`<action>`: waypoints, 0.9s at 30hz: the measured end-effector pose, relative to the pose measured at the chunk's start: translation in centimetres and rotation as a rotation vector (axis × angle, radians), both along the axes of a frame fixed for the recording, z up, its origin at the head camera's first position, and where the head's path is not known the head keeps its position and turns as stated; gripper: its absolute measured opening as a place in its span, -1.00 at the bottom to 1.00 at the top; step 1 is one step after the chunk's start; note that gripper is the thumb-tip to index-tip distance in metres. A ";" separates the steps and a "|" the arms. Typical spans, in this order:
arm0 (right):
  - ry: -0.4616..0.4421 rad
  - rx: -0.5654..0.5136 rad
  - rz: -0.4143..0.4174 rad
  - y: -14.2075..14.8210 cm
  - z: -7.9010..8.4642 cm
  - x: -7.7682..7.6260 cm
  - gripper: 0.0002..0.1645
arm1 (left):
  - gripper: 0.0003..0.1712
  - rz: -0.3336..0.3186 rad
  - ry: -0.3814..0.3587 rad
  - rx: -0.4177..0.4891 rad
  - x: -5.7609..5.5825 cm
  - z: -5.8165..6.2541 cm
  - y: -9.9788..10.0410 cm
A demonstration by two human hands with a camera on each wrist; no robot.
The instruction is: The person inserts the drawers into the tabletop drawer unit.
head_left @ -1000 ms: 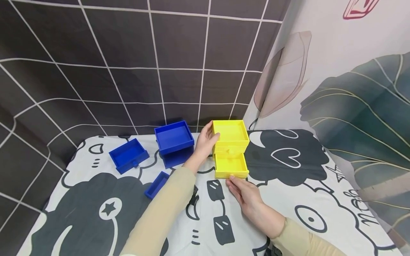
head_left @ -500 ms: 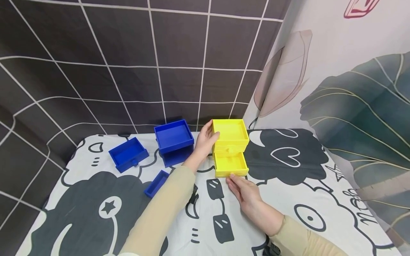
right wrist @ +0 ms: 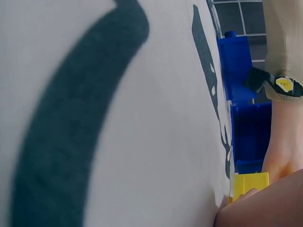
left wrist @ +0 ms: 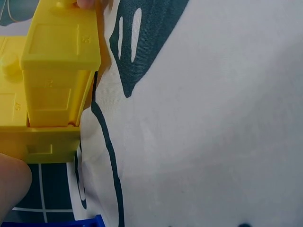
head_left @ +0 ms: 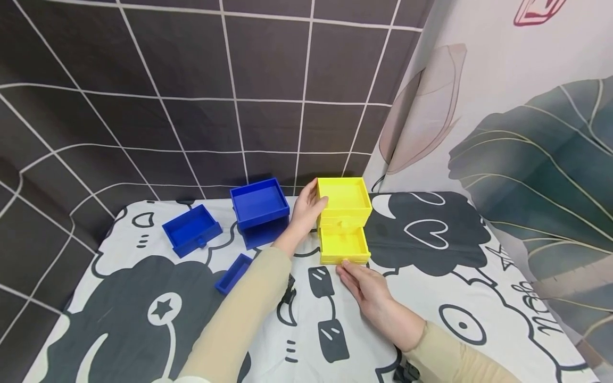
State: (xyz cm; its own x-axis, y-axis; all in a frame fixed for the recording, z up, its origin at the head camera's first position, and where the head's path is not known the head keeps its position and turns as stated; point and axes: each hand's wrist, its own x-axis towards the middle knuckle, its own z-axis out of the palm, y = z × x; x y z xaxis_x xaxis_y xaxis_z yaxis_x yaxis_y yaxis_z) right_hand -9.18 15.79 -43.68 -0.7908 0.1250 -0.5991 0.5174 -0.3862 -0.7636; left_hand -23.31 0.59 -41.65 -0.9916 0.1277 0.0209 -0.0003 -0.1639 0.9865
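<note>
A yellow mini drawer cabinet [head_left: 345, 199] stands at the back of the bed-like surface, its lower drawer [head_left: 344, 242] pulled out toward me. My left hand [head_left: 305, 213] grips the cabinet's upper left side, thumb at the front corner. At the front of the lower drawer, my right hand [head_left: 369, 290] pinches the knob between thumb and fingers. The left wrist view shows the drawer front [left wrist: 61, 45] from the side, with a fingertip at its knob. In the right wrist view, the yellow drawer [right wrist: 251, 182] is partly hidden by the right hand.
Left of the yellow cabinet stands a blue cabinet [head_left: 261, 205] with an open lower slot. A blue drawer [head_left: 192, 231] lies farther left, and another blue drawer [head_left: 233, 274] lies beside the left sleeve. A dark grid-patterned curtain [head_left: 268, 127] hangs close behind.
</note>
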 end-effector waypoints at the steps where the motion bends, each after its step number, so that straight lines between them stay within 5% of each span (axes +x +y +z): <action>1: 0.001 0.004 0.002 0.0 0.0 -0.1 -0.59 | -0.24 0.002 0.000 -0.002 0.0 0.0 0.0; 27: -0.055 -0.082 0.019 1.3 1.0 -2.7 -0.89 | -0.25 0.016 0.012 -0.015 -0.1 0.1 0.0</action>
State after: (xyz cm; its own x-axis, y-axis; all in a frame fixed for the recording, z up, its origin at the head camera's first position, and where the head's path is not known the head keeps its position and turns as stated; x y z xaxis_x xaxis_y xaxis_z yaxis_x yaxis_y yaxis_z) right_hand -11.85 17.14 -42.70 -0.7582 0.0596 -0.6493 0.5653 -0.4360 -0.7002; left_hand -23.37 0.62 -41.54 -0.9932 0.1120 0.0313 0.0144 -0.1487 0.9888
